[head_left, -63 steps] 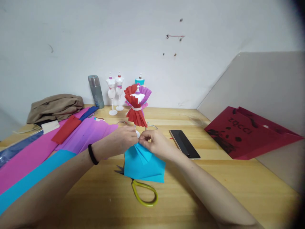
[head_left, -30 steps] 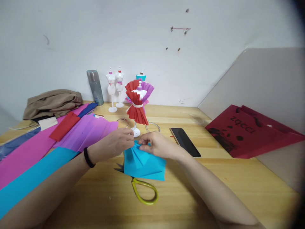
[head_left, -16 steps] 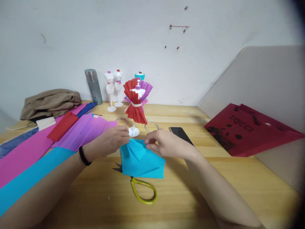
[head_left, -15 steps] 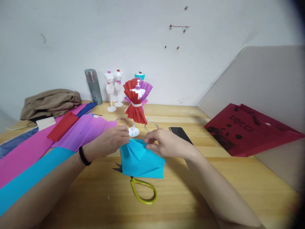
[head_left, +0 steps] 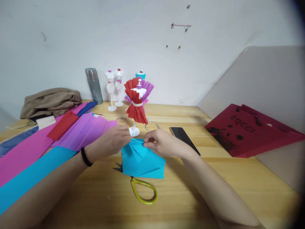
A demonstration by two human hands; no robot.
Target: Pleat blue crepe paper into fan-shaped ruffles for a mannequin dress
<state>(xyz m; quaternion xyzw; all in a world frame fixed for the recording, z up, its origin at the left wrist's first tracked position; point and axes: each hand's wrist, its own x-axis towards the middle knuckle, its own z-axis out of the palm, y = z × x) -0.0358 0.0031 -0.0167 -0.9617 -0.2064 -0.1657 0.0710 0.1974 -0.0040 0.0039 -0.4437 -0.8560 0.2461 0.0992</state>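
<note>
A turquoise piece of crepe paper or cloth (head_left: 145, 163) lies in front of me, with pleats gathered along its top edge. My left hand (head_left: 116, 140), a black band at its wrist, pinches the gathered upper left corner. With thumb and index finger, my right hand (head_left: 160, 143) grips the same edge a little to the right. Under the piece are yellow-handled scissors (head_left: 144, 190), their blade tips poking out on the left. Just beyond my hands a small white mannequin (head_left: 140, 92) stands upright in a pleated red and purple dress.
Long coloured strips (head_left: 26, 159) and a brown cloth (head_left: 52, 101) cover the left side. A flask (head_left: 94, 86) and more mannequins (head_left: 111, 84) stand by the wall. A phone (head_left: 184, 138) lies right of my hands, near a red paper bag (head_left: 247, 130).
My right hand's thumb and finger have closed on the turquoise piece's top edge, where they were apart before. My left hand keeps its pinch. The view has shifted slightly.
</note>
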